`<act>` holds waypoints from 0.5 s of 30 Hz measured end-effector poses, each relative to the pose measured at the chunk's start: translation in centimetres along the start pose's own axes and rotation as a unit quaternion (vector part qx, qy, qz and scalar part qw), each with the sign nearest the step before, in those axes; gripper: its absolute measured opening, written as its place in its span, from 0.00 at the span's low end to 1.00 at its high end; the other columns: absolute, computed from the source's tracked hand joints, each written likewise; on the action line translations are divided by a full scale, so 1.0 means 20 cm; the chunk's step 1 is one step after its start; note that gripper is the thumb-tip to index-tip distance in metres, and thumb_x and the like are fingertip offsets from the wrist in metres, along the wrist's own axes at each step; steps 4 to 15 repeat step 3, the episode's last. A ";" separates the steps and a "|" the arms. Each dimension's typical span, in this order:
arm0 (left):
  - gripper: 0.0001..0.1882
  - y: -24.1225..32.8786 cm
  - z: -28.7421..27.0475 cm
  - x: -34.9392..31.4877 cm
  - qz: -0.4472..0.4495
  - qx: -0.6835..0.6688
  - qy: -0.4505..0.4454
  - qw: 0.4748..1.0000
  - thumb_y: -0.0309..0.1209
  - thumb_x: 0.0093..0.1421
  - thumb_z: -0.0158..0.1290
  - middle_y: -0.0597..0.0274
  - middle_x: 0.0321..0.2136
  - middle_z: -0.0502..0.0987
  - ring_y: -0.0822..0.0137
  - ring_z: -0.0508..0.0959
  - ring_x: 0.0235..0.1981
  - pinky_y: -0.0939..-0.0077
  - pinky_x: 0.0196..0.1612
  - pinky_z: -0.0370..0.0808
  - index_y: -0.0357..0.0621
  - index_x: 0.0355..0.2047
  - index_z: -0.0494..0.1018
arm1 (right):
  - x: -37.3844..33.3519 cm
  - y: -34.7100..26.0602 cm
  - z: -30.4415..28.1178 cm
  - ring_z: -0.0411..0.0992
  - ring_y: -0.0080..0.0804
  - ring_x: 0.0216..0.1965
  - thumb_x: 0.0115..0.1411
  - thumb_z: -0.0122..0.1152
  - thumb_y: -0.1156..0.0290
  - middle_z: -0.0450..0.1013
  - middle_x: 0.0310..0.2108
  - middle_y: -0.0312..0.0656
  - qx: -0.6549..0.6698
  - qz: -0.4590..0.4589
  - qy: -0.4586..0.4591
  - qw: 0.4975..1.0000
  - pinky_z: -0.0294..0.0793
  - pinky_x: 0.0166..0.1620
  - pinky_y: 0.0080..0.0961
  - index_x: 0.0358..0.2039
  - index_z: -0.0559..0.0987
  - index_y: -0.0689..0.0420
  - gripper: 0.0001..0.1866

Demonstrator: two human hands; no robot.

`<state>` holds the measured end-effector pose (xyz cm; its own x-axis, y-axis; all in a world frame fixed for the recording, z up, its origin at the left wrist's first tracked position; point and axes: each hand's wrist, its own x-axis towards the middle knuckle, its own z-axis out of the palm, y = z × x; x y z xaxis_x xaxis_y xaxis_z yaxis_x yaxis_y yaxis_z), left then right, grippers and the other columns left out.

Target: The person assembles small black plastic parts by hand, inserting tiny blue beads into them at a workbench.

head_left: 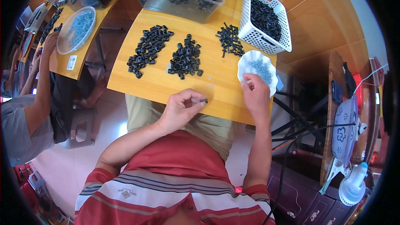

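My left hand pinches a small black plastic piece between thumb and fingertips, just above the table's near edge. At the right, my right hand reaches over the near rim of a white scalloped bowl. Its fingers are pressed together; whatever sits between them is too small to make out. Inside the bowl lie many tiny silvery-blue metal pieces, perhaps screws. Beyond my left hand are two piles of short black caps, a left pile and a middle pile.
Black stem-like pieces lie beside a white perforated basket of black parts. A clear bin of black parts stands at the far edge of the wooden table. Left, a co-worker sits at another table. A white fan stands lower right.
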<state>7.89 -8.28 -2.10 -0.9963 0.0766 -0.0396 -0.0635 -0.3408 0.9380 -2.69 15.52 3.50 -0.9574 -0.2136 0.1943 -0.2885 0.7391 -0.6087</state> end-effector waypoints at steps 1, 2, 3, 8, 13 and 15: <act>0.07 -0.01 0.01 0.00 -0.007 -0.001 0.001 1.000 0.20 0.63 0.57 0.69 0.35 0.78 0.81 0.75 0.35 0.85 0.38 0.74 0.36 0.42 0.76 | 0.04 0.04 -0.03 0.77 0.27 0.28 0.57 0.63 0.77 0.78 0.36 0.41 -0.077 -0.031 -0.008 0.997 0.75 0.36 0.29 0.43 0.79 0.59 0.12; 0.06 -0.01 0.01 0.00 -0.014 -0.002 0.003 1.000 0.21 0.63 0.57 0.69 0.33 0.78 0.82 0.76 0.32 0.87 0.36 0.74 0.35 0.41 0.76 | 0.06 0.07 -0.05 0.78 0.32 0.30 0.58 0.62 0.76 0.78 0.40 0.44 -0.153 -0.062 -0.017 0.986 0.76 0.38 0.34 0.43 0.79 0.59 0.11; 0.07 -0.01 0.01 -0.01 -0.017 0.007 -0.001 1.000 0.21 0.62 0.58 0.68 0.34 0.79 0.81 0.77 0.34 0.88 0.37 0.75 0.37 0.41 0.76 | 0.08 0.07 -0.07 0.79 0.33 0.33 0.59 0.61 0.75 0.77 0.46 0.45 -0.180 -0.042 -0.046 0.982 0.76 0.41 0.37 0.45 0.79 0.58 0.13; 0.07 -0.01 0.01 -0.01 -0.017 0.007 -0.001 1.000 0.21 0.62 0.58 0.68 0.34 0.79 0.81 0.77 0.34 0.88 0.37 0.75 0.37 0.41 0.76 | 0.08 0.07 -0.07 0.79 0.33 0.33 0.59 0.61 0.75 0.77 0.46 0.45 -0.180 -0.042 -0.046 0.982 0.76 0.41 0.37 0.45 0.79 0.58 0.13; 0.07 -0.01 0.01 -0.01 -0.017 0.007 -0.001 1.000 0.21 0.62 0.58 0.68 0.34 0.79 0.81 0.77 0.34 0.88 0.37 0.75 0.37 0.41 0.76 | 0.08 0.07 -0.07 0.79 0.33 0.33 0.59 0.61 0.75 0.77 0.46 0.45 -0.180 -0.042 -0.046 0.982 0.76 0.41 0.37 0.45 0.79 0.58 0.13; 0.07 -0.01 0.01 -0.01 -0.017 0.007 -0.001 1.000 0.21 0.62 0.58 0.68 0.34 0.79 0.81 0.77 0.34 0.88 0.37 0.75 0.37 0.41 0.76 | 0.08 0.07 -0.07 0.79 0.33 0.33 0.59 0.61 0.75 0.77 0.46 0.45 -0.180 -0.042 -0.046 0.982 0.76 0.41 0.37 0.45 0.79 0.58 0.13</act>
